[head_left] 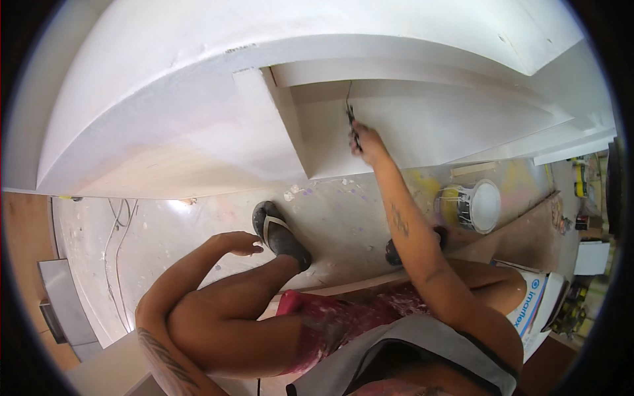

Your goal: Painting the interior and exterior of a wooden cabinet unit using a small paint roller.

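Paint-spotted floor (347, 221) below, white cabinetwork (152, 125) above, with an open recess (422, 122) in its front. Dark plier-like tool (354, 125) is at the recess, held up in front of its pale inside, tip at the lower end of a thin wire (349, 91) hanging from the top edge (biting it or just beside it, cannot tell). Right hand (367, 142) has its fingers clamped on the tool's handles, arm stretched out; slight blur there. Step in hand looks like working the wire end with the tool; next move probably calls for settling the tip on the wire and squeezing, wrist steady, no scraping of the white panels. Left hand (243, 243) holds nothing, fingers loose and a little bent, close to the sandalled foot (281, 236) in view. Containers: white bucket (456, 204) on the floor to the right, paint-stained side, round pale top, lid or contents unclear; white-and-blue carton (543, 310) beside the right thigh, contents not visible. Pale wood strip (474, 169) lies behind the bucket, loose cable (111, 244) on the floor far left.
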`<state>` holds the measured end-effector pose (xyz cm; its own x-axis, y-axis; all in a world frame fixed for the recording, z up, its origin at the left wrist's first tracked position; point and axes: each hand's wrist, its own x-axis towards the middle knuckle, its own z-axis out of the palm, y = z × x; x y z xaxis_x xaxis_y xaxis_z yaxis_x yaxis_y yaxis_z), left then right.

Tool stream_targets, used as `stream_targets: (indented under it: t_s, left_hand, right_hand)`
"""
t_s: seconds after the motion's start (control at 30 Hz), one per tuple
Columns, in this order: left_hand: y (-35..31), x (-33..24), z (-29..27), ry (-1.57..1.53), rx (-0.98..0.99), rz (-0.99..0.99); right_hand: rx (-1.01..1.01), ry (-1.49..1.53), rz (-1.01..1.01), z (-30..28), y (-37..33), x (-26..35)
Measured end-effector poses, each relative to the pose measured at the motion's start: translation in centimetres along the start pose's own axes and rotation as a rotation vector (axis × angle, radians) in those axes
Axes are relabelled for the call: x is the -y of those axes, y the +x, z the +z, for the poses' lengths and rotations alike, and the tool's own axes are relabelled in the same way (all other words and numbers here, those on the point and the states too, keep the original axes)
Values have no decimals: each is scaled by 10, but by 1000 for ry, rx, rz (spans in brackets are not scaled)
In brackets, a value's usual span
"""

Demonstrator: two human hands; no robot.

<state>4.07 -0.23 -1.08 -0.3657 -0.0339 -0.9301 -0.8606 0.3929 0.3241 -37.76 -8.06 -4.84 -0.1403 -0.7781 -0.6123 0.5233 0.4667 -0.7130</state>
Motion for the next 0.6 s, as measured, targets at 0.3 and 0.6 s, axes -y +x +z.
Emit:
stream_targets:
  t_s: [0.3, 0.6]
  left_hand:
    - [3, 20, 9, 0, -55, 5]
    - [5, 15, 3, -16, -60, -32]
  right_hand:
    - [-119, -2, 112, -43, -241, -107]
    - [-226, -72, 64, -33, -122, -56]
